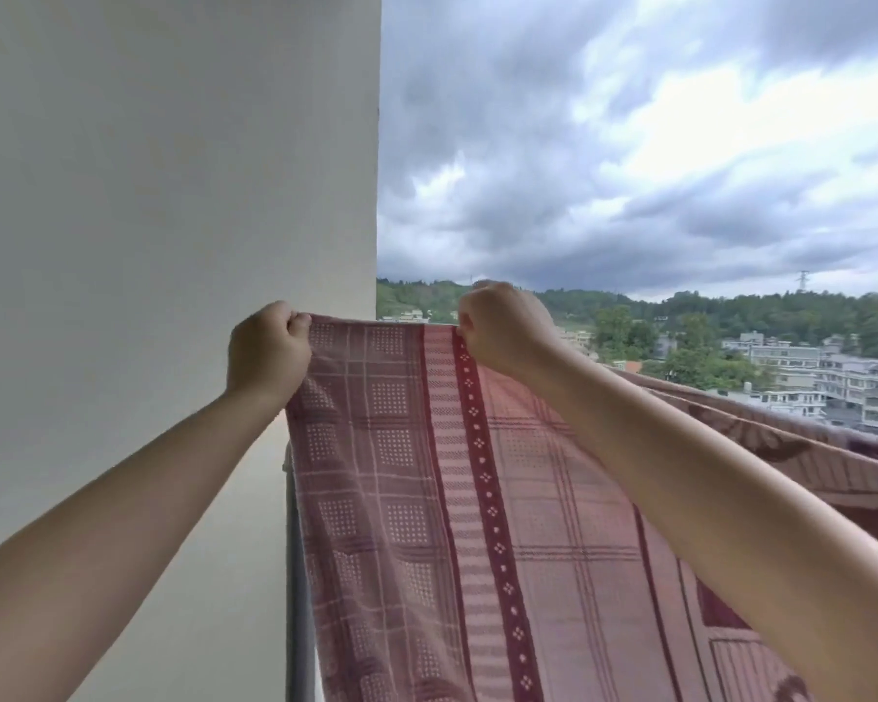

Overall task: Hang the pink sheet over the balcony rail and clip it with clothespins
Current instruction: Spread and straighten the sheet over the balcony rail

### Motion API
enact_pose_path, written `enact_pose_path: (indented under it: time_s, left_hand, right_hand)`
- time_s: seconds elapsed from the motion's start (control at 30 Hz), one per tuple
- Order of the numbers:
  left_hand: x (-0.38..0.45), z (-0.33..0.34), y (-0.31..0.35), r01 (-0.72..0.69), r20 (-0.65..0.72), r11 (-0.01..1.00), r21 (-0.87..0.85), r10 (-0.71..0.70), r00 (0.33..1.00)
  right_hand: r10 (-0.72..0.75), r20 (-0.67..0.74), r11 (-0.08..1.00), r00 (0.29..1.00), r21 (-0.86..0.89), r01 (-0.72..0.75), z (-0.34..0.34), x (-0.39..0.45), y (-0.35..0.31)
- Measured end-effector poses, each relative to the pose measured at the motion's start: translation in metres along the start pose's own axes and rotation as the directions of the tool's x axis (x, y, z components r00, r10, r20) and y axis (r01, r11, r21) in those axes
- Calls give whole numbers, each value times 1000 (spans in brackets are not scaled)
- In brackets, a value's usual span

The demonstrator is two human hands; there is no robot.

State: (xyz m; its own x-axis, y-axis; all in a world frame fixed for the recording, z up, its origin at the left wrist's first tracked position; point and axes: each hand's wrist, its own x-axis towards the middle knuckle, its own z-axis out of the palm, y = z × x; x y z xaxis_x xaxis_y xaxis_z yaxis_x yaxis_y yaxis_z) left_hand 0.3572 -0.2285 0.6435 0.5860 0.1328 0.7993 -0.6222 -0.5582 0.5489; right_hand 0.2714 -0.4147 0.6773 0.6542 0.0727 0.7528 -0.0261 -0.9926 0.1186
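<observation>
Gripping the pink sheet (427, 473) edge in both clenched fists — left hand (267, 347), right hand (500, 329) — no clothespins visible; wind could pull it over.

High residential balcony, outdoors. Plain pale wall (173, 195) on left; grey metal post (297, 575) of the railing beside it. Beyond: low apartment blocks (832, 382), wooded hills (731, 311), a pylon (802, 280) on the ridge, heavy cloud (629, 144). A patterned pink sheet (452, 499) is held up for hanging.
</observation>
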Motion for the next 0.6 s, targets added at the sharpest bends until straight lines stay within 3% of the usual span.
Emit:
enact_pose_path:
  time_s: [0.17, 0.23, 0.3, 0.37, 0.4, 0.43, 0.53, 0.6]
  left_hand:
    - [53, 62, 33, -112, 110, 961, 253, 86, 990]
    - [43, 93, 38, -155, 280, 931, 332, 60, 958]
    - [22, 111, 36, -222, 522, 869, 443, -48, 852]
    - [11, 108, 30, -282, 649, 821, 496, -135, 748]
    - [8, 100, 26, -290, 661, 826, 484, -127, 740]
    - [8, 91, 23, -284, 650, 852, 441, -85, 755]
    - [-9, 47, 12, -263, 489, 936, 234, 121, 864]
    - [-38, 15, 1, -303, 353, 932, 200, 220, 909]
  right_hand:
    - [240, -21, 964, 970, -113, -241, 18, 40, 33]
    - [310, 150, 932, 939, -245, -268, 26, 32, 46]
    - [296, 505, 941, 811, -298, -158, 34, 22, 53]
    - [238, 781, 971, 577, -186, -149, 40, 13, 51]
    - [200, 853, 974, 483, -120, -191, 40, 10, 48]
    - [153, 878, 977, 453, -66, -203, 39, 9, 44]
    - [0, 830, 989, 558, 83, -124, 37, 12, 29]
    - [-94, 786, 981, 612, 177, -76, 32, 11, 20]
